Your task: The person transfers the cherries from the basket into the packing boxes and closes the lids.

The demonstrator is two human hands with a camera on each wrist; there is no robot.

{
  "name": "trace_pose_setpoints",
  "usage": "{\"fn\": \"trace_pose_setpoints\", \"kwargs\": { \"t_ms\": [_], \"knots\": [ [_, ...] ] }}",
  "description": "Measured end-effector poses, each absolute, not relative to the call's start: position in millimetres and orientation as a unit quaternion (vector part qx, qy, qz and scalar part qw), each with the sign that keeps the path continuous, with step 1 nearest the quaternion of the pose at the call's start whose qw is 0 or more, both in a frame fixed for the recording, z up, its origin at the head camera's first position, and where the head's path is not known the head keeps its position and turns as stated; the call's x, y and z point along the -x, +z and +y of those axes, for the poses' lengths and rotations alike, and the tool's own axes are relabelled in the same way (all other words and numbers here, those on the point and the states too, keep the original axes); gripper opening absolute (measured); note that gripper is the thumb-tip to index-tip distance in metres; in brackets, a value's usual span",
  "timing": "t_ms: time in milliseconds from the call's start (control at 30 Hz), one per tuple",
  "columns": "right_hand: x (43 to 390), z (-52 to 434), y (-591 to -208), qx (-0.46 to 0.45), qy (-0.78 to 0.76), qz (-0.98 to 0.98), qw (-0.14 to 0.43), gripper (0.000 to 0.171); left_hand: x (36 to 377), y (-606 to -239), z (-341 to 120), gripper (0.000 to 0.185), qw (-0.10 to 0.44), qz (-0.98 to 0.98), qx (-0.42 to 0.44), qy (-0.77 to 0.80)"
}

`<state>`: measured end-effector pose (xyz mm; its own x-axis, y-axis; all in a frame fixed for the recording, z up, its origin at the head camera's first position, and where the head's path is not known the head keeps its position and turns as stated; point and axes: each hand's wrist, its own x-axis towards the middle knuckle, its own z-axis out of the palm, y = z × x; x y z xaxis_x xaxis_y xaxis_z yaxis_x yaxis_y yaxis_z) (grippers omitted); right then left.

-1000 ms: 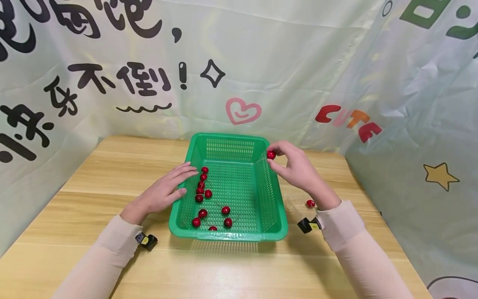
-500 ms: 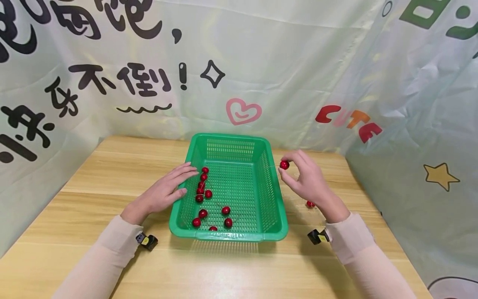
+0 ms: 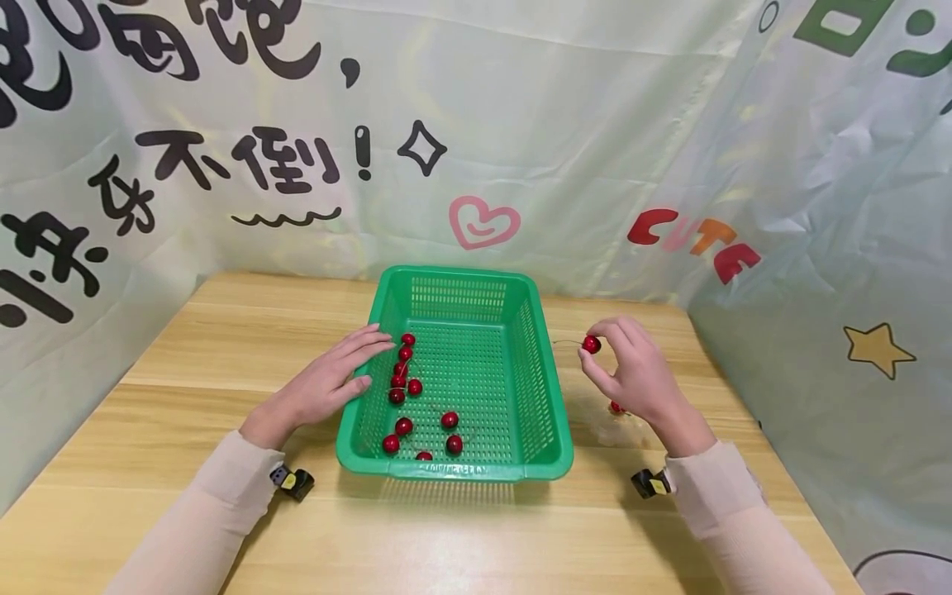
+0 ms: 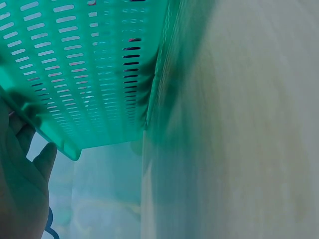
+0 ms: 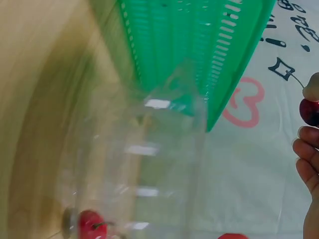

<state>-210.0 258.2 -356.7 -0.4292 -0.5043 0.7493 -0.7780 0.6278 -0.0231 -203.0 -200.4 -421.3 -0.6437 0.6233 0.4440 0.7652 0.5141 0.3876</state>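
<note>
A green slotted basket [image 3: 454,473] stands mid-table with several red cherries [image 3: 405,388] lying along its left and near side. My left hand [image 3: 368,359] rests with straight fingers on the basket's left rim; in the left wrist view that hand [image 4: 20,189] lies beside the basket wall [image 4: 89,74]. My right hand [image 3: 595,351] is to the right of the basket, above the table, and pinches one stemmed red cherry [image 3: 591,344] between thumb and fingertips. The right wrist view catches this cherry [image 5: 310,110] at its right edge.
Another cherry [image 3: 616,406] lies on the wooden table [image 3: 223,347] just under my right hand. The right wrist view shows a clear plastic container [image 5: 164,149] by the basket [image 5: 199,45], with a cherry [image 5: 90,223] at its base. Printed cloth walls close in the back and right.
My right hand has carried the pinched cherry from the basket's right rim out to the right and toward me. The left hand has stayed on the left rim.
</note>
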Motion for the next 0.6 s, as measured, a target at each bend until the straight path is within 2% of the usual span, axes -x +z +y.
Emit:
{"fn": "trace_pose_setpoints", "kwargs": {
  "t_ms": [333,600],
  "knots": [
    [207.8,282.6,-373.8,-0.355,0.17,-0.854,0.34,0.032,203.2,-420.6,-199.9,0.05,0.123,-0.861,0.404,-0.284],
    [204.2,297.2,-384.7,-0.32,0.169,-0.875,0.321,0.023,202.9,-420.9,-200.1,0.05,0.127,-0.86,0.405,-0.284]
  ]
}}
